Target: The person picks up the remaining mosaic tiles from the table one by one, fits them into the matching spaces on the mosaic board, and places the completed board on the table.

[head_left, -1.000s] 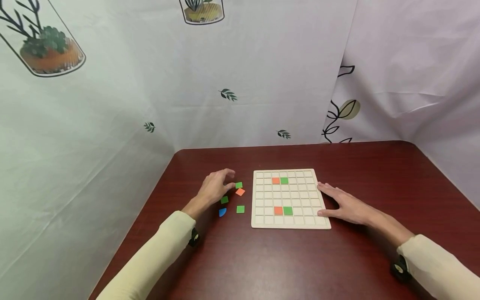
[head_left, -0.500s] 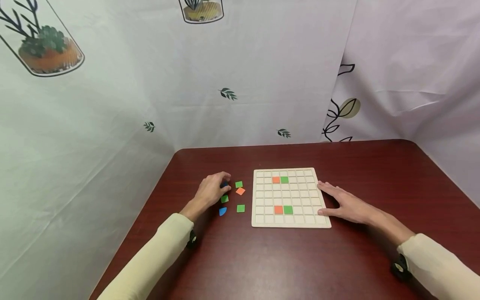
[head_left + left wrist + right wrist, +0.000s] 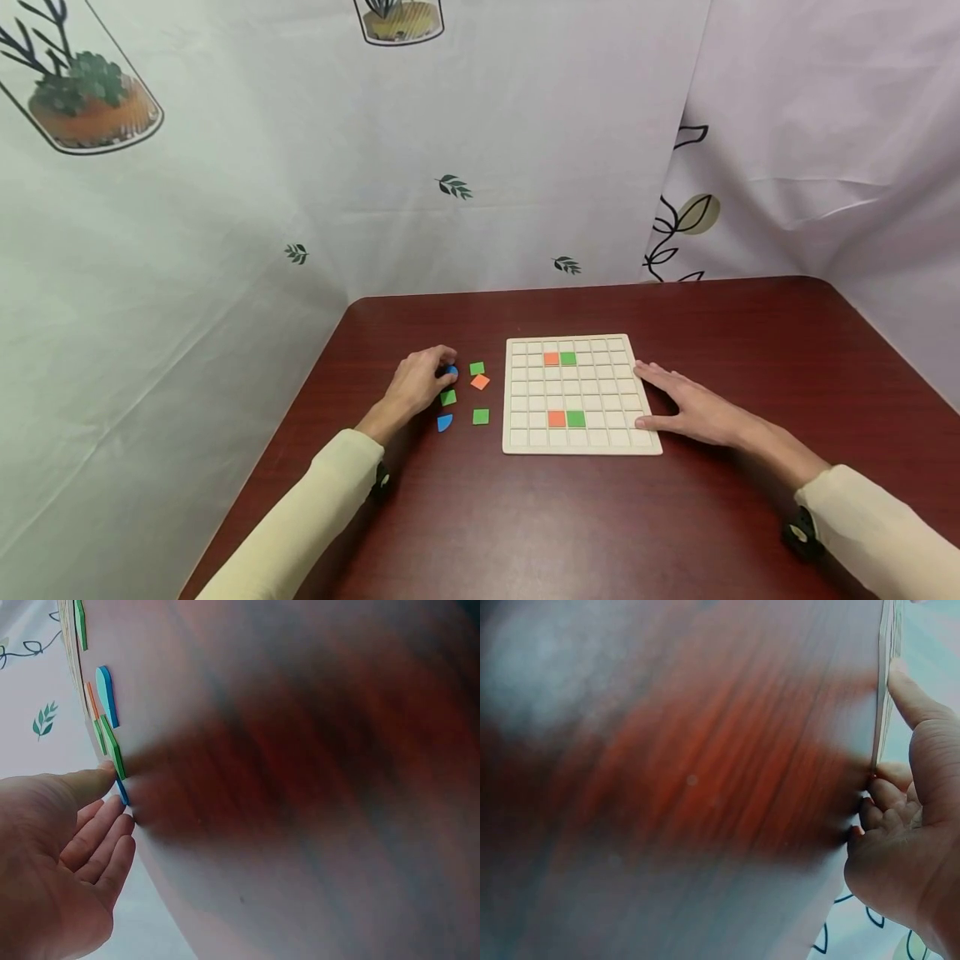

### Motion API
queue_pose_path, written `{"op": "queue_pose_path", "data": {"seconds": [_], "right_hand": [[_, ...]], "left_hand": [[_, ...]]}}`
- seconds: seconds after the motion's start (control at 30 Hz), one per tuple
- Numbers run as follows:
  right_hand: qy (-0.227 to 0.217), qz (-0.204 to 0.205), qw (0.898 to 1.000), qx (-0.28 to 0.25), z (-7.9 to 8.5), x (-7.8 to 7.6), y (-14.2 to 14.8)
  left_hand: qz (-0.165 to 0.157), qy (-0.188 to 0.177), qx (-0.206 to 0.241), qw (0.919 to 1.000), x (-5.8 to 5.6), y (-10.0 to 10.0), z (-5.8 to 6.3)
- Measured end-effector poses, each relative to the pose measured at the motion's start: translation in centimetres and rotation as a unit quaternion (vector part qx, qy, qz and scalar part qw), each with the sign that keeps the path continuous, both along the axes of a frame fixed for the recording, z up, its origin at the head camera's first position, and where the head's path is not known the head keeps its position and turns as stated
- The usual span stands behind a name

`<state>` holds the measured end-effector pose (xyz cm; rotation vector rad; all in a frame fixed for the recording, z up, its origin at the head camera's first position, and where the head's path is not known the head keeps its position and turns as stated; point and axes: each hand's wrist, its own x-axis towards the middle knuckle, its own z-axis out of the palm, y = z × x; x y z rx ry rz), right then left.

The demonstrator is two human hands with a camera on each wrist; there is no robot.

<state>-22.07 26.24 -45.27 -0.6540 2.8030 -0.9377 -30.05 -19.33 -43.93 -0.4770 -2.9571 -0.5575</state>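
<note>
The cream, wooden-looking square grid board [image 3: 573, 389] lay on the dark red-brown table [image 3: 570, 521]; the right hand [image 3: 686, 408], spread and gripping nothing, touched its right edge, probably to keep it steady. Loose flat green square tiles [image 3: 481, 417] were left of the board, seemingly for easy reach. Farther, the left hand [image 3: 415, 380], almost closed, pinched a blue rounded flat tile [image 3: 452, 372] by its edges.

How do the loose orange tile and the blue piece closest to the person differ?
The orange tile has straight sides; the blue piece has a curved edge. The orange tile lies nearer the board; the blue piece lies farther left. Orange colours the tile, blue the piece. Both lie on the table, off the board.
</note>
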Motion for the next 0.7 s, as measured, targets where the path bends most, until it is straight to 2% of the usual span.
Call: {"op": "queue_pose_path", "data": {"seconds": [0.3,0.7], "right_hand": [[-0.003,-0.002,1.0,0.002,-0.06,-0.04,0.0],[0.002,-0.001,1.0,0.0,-0.19,-0.12,0.14]], "left_hand": [[-0.005,-0.002,0.026,0.9997,0.0,-0.16,-0.14],[-0.016,0.001,0.03,0.9994,-0.32,-0.46,-0.22]]}}
